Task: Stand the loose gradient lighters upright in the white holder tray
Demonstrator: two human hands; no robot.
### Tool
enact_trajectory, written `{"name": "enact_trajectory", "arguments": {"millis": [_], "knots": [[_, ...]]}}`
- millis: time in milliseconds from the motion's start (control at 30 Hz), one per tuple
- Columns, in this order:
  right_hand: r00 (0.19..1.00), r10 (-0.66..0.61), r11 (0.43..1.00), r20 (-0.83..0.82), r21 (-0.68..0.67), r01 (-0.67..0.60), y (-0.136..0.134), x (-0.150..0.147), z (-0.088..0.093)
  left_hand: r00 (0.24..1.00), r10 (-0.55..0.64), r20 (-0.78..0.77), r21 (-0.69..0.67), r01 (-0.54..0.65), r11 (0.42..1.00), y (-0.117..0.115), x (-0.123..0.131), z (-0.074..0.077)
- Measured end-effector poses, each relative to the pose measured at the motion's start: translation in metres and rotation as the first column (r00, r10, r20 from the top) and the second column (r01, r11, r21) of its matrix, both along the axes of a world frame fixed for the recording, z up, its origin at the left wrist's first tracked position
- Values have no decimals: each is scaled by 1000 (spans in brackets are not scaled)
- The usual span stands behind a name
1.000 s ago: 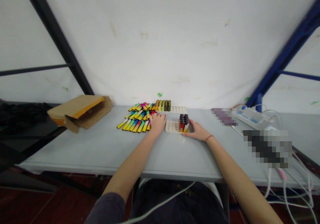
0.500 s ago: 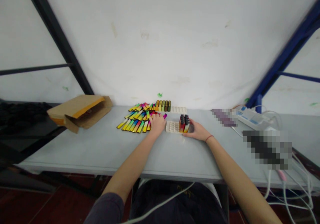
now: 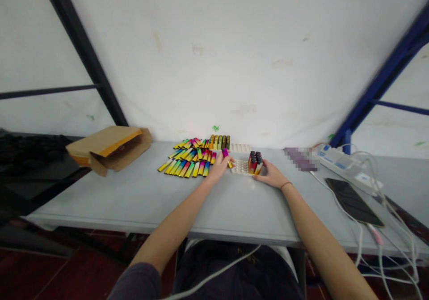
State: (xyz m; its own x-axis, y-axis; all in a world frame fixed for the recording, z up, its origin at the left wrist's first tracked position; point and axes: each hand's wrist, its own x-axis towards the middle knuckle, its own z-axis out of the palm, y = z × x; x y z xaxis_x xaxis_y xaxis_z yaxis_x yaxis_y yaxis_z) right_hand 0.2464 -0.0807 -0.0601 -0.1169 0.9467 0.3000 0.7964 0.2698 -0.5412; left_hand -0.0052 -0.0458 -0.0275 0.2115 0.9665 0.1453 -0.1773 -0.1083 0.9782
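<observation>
Pale, scuffed wall [image 3: 201, 67] stands behind the grey counter [image 3: 244, 210] where my hands rest over the work. Half a second ago my left hand [image 3: 219, 165] lay over the right end of the loose pile; now it has come away to the right, fingers closed on a purple-and-gold tube [image 3: 225, 152]. That tube tilts in my grasp, purple end up, just left of the near tray [image 3: 240, 166]. The tray sits slightly farther right than before, and my right hand [image 3: 272, 174] has moved with it, curled round its right end, thumb along the near edge. Both forearms reach forward and inward from the counter's front edge. Upright dark-topped tubes [image 3: 255, 162] fill the tray's right part, beside my right fingers. Left of my left hand lies the pile of shiny tubes [image 3: 184, 168], in rows. Beyond, more upright tubes [image 3: 219, 141] stand in the far tray [image 3: 241, 148] near the wall. Well left sits an open cardboard box [image 3: 107, 143]; well right, a phone [image 3: 353, 201].
</observation>
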Motion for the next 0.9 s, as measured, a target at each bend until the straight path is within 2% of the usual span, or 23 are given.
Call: {"name": "enact_trajectory", "arguments": {"millis": [133, 333, 433, 700, 900], "knots": [[1000, 10, 1000, 25, -1, -10, 0, -2, 1, 991, -19, 130, -101, 32, 994, -7, 5, 1], [1000, 12, 1000, 28, -10, -12, -1, -3, 1, 988, 79, 133, -163, -57, 985, -7, 2, 2], [1000, 15, 1000, 24, 5, -15, 0, -2, 0, 986, 70, 153, -210, -37, 977, -7, 0, 2], [1000, 16, 1000, 26, 23, -17, 1, -1, -2, 987, 114, 115, -254, -82, 964, -10, 2, 3], [1000, 20, 1000, 18, 1, -20, 1, -1, -2, 984, 174, 26, -199, -165, 966, -9, 1, -1]]}}
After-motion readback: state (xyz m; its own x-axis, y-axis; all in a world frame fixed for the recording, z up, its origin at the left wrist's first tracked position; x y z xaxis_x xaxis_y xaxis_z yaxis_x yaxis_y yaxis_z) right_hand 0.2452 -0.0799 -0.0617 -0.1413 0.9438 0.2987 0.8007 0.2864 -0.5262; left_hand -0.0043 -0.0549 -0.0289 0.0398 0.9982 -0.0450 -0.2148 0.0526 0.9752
